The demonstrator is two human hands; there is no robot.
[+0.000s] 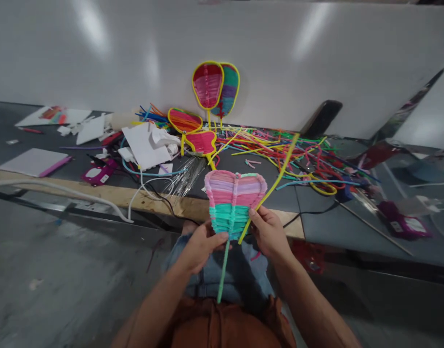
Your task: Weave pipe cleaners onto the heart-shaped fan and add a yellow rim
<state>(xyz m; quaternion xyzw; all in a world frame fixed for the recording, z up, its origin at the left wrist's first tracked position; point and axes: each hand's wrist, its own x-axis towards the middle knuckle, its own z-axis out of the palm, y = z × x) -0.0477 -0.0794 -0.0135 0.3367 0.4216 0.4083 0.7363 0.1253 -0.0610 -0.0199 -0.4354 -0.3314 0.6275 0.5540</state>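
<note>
A heart-shaped fan of pipe cleaners (233, 193), banded in pink, lilac and turquoise, is held upright over my lap. Its green stem (224, 270) hangs down from the lower tip. My left hand (203, 245) is closed on that lower tip, thumb in front. At the right edge my right hand (269, 229) pinches a long yellow pipe cleaner (285, 166) against the fan. The yellow piece slants from below the fan up to the right, its top end free.
Finished fans with yellow rims (208, 87) lean on the grey wall. Loose pipe cleaners (273, 150) lie heaped at the back, near a black phone (321, 118). Purple glue-gun-like devices (100, 171), white cables (98, 197) and white paper (145, 145) cover parts of the table.
</note>
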